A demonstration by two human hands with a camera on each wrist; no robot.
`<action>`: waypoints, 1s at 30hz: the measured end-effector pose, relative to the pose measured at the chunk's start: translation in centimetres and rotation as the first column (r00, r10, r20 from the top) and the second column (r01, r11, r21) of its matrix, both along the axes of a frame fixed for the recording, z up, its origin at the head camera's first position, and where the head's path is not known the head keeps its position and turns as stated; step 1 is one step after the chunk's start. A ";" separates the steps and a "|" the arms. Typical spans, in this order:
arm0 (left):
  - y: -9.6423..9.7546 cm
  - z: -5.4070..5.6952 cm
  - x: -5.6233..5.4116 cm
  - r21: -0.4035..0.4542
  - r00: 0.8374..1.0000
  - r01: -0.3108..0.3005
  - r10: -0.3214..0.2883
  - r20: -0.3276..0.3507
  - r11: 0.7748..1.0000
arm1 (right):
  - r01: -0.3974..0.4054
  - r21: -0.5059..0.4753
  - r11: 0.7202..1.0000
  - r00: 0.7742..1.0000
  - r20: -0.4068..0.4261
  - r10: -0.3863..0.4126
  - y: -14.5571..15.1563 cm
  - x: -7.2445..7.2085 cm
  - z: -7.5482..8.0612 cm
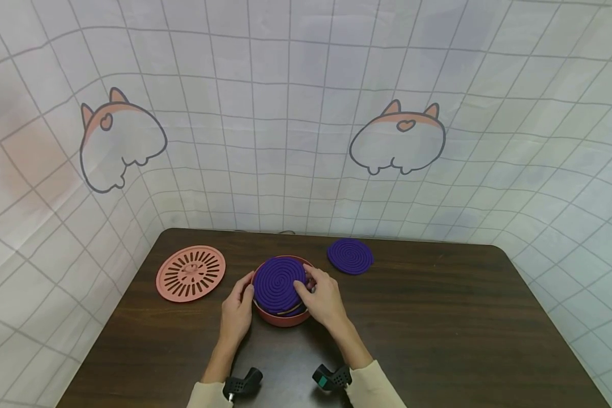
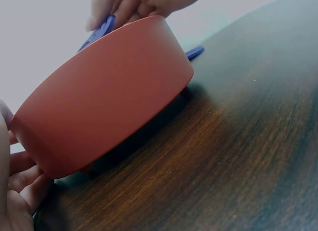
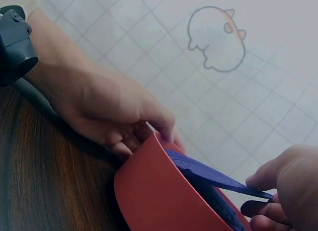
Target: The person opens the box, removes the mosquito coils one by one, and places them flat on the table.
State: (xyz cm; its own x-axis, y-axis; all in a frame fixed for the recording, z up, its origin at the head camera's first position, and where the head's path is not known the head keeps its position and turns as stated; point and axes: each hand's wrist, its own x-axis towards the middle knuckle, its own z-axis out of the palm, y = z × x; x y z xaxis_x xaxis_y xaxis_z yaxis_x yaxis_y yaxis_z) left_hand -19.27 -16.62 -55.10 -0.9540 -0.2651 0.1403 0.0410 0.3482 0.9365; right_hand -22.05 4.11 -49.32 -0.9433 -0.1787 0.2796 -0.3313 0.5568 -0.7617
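Observation:
A round pinkish-red box [image 1: 284,321] stands on the table. My left hand [image 1: 236,314] grips its left side, with the thumb at the rim and the fingers around the wall. A purple mosquito coil [image 1: 277,283], a flat spiral disc, lies tilted across the box's mouth. My right hand [image 1: 326,297] pinches the coil's right edge between thumb and fingers. In the right wrist view the raised coil [image 3: 213,176] slants up from the far rim, with more purple spiral [image 3: 221,205] below it inside the box. The left wrist view shows the box wall [image 2: 109,87] close up.
A slotted pink lid [image 1: 191,273] lies at the back left of the dark wooden table [image 1: 438,328]. Another purple coil [image 1: 350,256] lies at the back right. Behind the table hangs a white checked curtain [image 1: 306,113] with cartoon animal drawings.

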 end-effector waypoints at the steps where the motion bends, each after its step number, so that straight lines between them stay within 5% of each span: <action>1: 0.0 0.0 0.0 -0.001 1.000 0.000 0.000 -0.002 1.000 | -0.006 -0.013 1.000 1.000 0.004 0.006 0.0 0.0 0.1; 16: 0.1 0.2 -0.1 0.003 1.000 -0.006 0.006 0.007 1.000 | -0.063 -0.123 0.990 0.997 -0.046 0.058 -0.2 0.1 -0.3; 30: 0.0 0.0 0.0 -0.005 1.000 -0.011 0.012 0.012 1.000 | -0.088 -0.222 0.971 0.993 0.061 0.104 -0.2 -0.1 -0.6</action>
